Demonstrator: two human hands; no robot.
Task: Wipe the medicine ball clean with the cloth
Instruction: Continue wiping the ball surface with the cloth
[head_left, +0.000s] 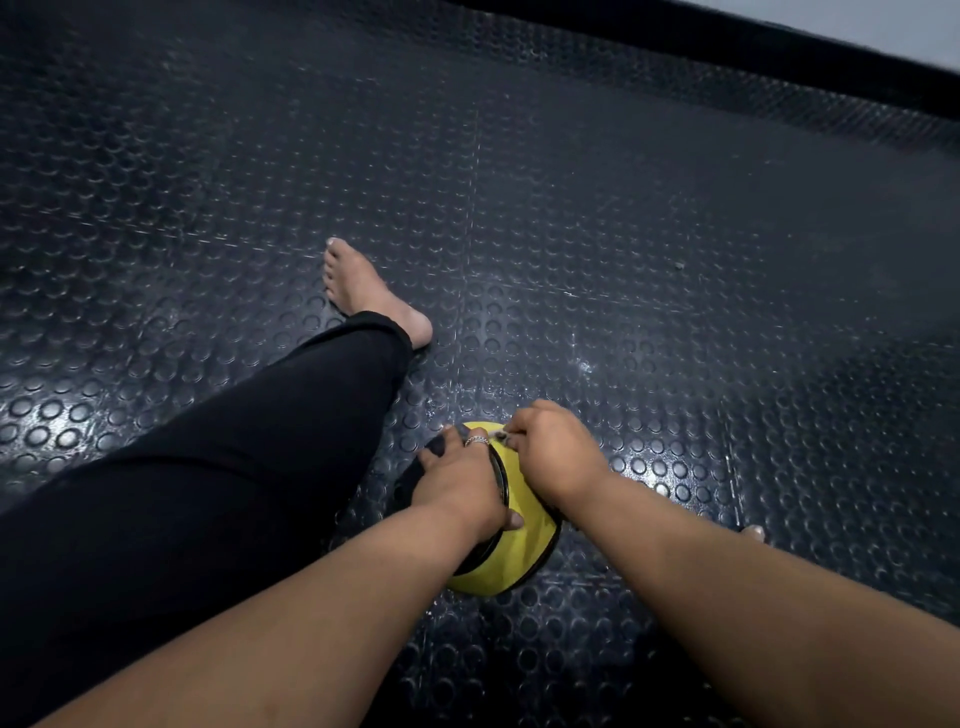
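The yellow and black medicine ball (524, 545) sits on the floor between my forearms. My left hand (462, 478) lies spread over the ball's black left side, fingers fairly straight, thumb against the yellow panel. My right hand (550, 452) rests on top of the ball with its fingers curled. It pinches a small pale piece of cloth (492, 432), most of it hidden under the fingers, against the ball's far top edge. The two hands nearly touch there.
My left leg in black trousers (234, 467) stretches out left of the ball and ends in a bare foot (363, 291). Toes of the other foot (753, 531) peek out right of my right forearm. Black studded rubber flooring (675, 260) runs to a dark wall base (727, 47).
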